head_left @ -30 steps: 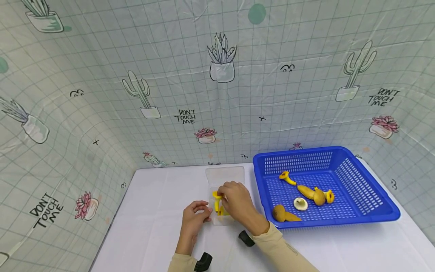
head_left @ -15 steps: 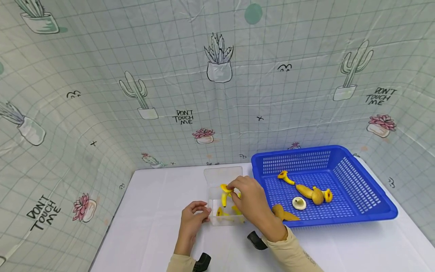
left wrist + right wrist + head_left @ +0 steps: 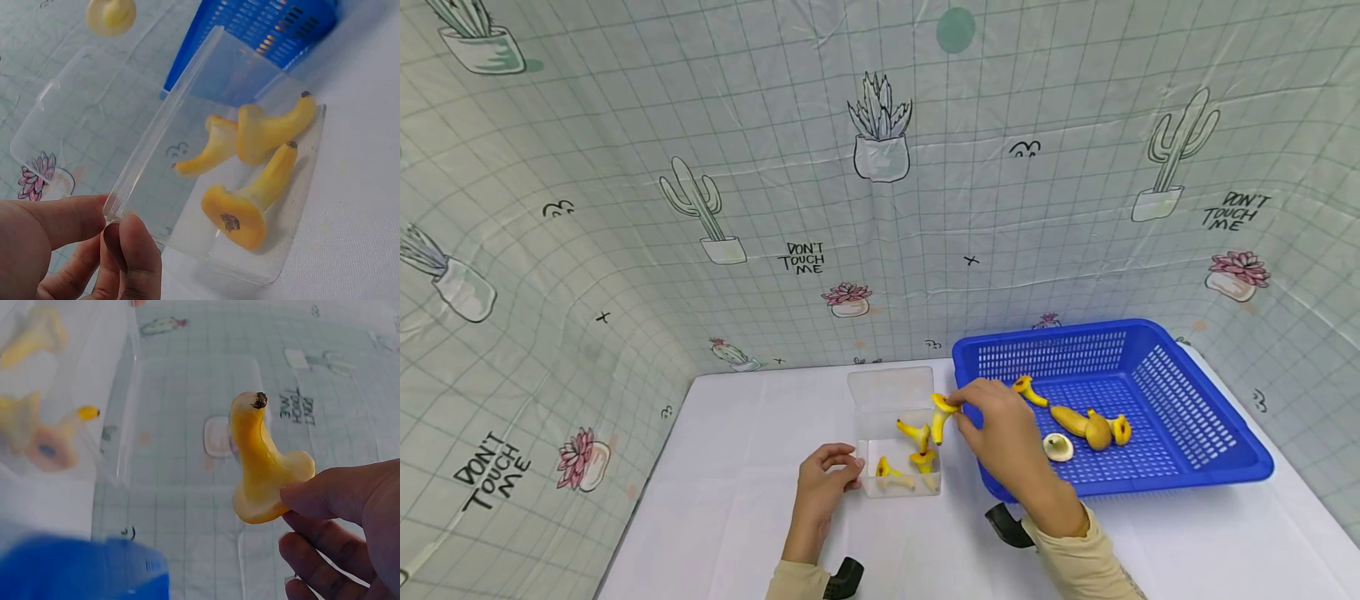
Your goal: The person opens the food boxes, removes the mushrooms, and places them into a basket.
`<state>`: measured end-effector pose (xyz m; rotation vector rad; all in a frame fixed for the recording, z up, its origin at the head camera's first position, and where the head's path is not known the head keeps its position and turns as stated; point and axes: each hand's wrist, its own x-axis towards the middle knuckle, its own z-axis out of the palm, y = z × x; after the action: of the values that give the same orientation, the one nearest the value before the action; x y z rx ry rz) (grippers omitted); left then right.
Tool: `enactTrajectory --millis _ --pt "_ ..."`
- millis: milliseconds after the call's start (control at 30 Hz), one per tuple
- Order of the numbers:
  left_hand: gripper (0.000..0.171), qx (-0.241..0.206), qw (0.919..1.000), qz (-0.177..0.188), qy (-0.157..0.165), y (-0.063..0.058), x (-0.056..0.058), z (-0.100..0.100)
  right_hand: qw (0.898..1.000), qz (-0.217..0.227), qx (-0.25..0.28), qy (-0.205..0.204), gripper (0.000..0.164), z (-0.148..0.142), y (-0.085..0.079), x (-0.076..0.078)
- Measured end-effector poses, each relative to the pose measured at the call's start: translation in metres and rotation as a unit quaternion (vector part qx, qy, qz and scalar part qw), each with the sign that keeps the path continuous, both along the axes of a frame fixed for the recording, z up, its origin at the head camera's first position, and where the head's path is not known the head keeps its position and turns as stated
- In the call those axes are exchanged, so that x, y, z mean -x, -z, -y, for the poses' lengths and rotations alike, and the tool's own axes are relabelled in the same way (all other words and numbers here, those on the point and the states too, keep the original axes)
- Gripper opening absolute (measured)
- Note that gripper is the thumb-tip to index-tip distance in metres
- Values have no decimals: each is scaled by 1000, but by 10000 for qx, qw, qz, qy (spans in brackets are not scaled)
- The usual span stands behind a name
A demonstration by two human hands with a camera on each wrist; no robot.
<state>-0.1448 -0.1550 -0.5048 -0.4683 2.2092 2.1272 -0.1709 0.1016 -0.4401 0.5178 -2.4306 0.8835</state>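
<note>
My right hand (image 3: pixel 1003 429) pinches a yellow trumpet-shaped mushroom (image 3: pixel 941 417) by its cap between thumb and fingers. It hangs above the gap between the clear plastic box and the blue basket; in the right wrist view the mushroom (image 3: pixel 256 469) shows a dark stem tip. The clear plastic box (image 3: pixel 872 486) stands with its lid (image 3: pixel 891 388) swung back. Three similar yellow mushrooms (image 3: pixel 234 215) lie inside it. My left hand (image 3: pixel 823 492) holds the box at its near left side, thumb and finger pinching the rim corner in the left wrist view.
Right of the box stands a blue perforated basket (image 3: pixel 1217 479) with several yellow and brownish mushrooms and a round white one (image 3: pixel 1057 447). Black camera mounts (image 3: pixel 1009 525) sit at both wrists. A patterned cloth (image 3: pixel 775 167) rises behind the white table (image 3: pixel 730 467).
My right hand has lifted the mushroom up out of the box and carried it right, toward the basket. My left hand stays at the box.
</note>
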Motion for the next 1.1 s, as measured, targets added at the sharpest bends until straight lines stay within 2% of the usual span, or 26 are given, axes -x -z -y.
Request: enactTrajectory --millis 400,633,867,1100 --pt "30 19 9999 100 -32 -2 -1 0 9993 -88 126 341 22 -50 -2 2" --pt "32 26 9999 98 -74 -2 0 0 9981 195 168 558 23 -64 -6 2" --pt "30 25 10000 51 -79 -3 0 -1 9997 158 144 134 21 -56 1 3" --pt "29 16 9999 106 -83 -3 0 -1 9989 357 -146 -269 18 -37 9 3"
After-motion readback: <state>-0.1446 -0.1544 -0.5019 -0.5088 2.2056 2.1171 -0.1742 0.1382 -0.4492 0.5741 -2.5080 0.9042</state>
